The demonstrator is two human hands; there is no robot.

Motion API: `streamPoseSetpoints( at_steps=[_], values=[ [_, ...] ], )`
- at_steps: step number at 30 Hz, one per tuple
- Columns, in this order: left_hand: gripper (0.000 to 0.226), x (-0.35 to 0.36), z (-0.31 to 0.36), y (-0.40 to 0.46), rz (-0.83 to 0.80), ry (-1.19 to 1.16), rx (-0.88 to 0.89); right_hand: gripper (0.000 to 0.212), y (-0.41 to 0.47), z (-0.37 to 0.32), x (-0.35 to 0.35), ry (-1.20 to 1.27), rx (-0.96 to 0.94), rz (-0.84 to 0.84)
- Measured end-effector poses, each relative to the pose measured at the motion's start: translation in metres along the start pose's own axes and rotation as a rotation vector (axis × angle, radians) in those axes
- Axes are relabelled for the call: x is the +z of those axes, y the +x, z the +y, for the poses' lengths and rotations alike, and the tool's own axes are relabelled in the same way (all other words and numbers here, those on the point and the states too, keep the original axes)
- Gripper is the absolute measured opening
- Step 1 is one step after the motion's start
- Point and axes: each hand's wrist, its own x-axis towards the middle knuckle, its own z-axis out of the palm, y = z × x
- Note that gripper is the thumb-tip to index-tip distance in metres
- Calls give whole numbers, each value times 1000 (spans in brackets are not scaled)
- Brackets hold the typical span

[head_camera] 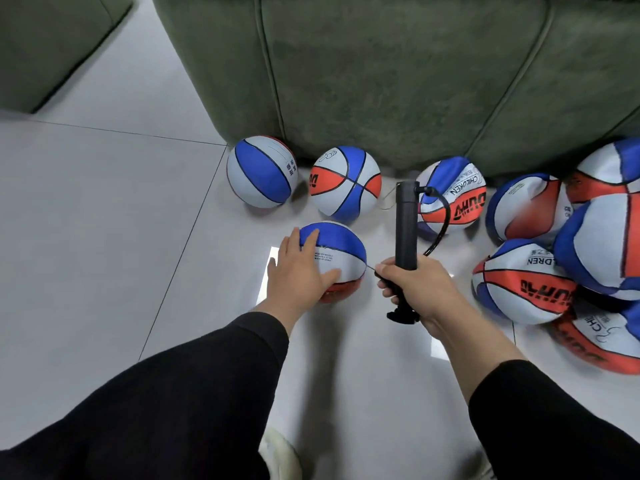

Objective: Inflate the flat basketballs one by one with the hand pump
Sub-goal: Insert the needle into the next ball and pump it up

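A blue, white and orange basketball [341, 252] sits round on the floor in the middle. My left hand [298, 271] lies over its left side with fingers spread flat. My right hand [417, 289] grips the lower end of the black hand pump [406, 223], which points away from me; its thin needle tip reaches toward the ball's right side. A black hose [441, 220] loops from the pump's top. Two round balls [261, 171] [346, 183] rest by the sofa. Several flat, crumpled balls [523, 282] pile at the right.
A green sofa [398, 74] fills the back, its base right behind the balls. Another green cushion [45, 46] is at the far left. The floor is pale tile [104, 220]. My shoe [280, 455] shows at the bottom between my black sleeves.
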Motion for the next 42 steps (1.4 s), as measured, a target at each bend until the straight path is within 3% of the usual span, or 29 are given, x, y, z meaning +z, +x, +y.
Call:
streamPoseSetpoints(
  at_steps=[2,5,13,19,23,32,37,42],
  values=[
    [77,-8,-12,1,116,-91,-67,18,1,5,8,1,10,-6],
    [65,-16,-20,5,232,-39,-6,19,3,10,16,-41,11,-31],
    [95,-24,-38,40,65,261,-7,18,21,8,32,29,25,-54],
    [95,-30,-36,56,26,255,5,17,28,12,28,63,34,-37],
    [100,-32,-35,55,103,224,-24,16,29,12,24,95,37,-23],
    [77,-44,-10,57,136,110,-64,14,22,13,11,138,28,31],
    [52,-50,46,57,242,-110,106,13,17,18,-9,196,17,149],
    [40,-29,102,56,112,-201,163,8,19,20,-40,210,3,344]
  ],
)
